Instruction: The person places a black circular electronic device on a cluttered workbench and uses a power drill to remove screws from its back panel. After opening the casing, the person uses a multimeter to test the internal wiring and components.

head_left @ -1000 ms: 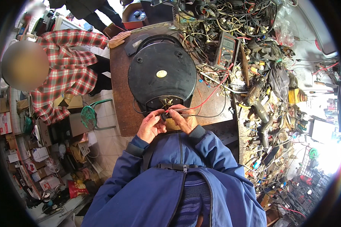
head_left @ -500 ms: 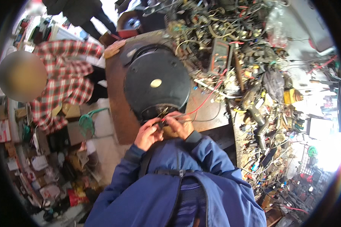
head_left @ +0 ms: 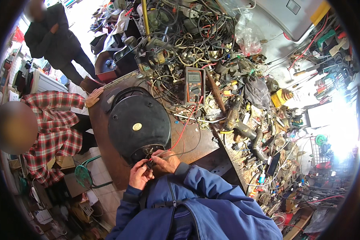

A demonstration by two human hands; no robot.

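Black appliance [head_left: 138, 118]: rests on the brown worktop [head_left: 196, 140], its end with exposed wires [head_left: 149, 151] toward the worker [head_left: 212, 202].
Left hand [head_left: 141, 175]: pinches a small dark part [head_left: 149, 164] between thumb and fingers, just beside the wires.
Right hand [head_left: 167, 161]: pinches a slim test probe [head_left: 161, 156], near the left.
Multimeter [head_left: 195, 86]: lies amid tangled cables [head_left: 166, 100], its red lead [head_left: 185, 131] reaching toward the right hand.
Plaid-shirted bystander [head_left: 54, 120]: rests a palm [head_left: 94, 97] at the worktop's far left.

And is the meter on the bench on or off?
On: dark digits show on the screen of the meter.
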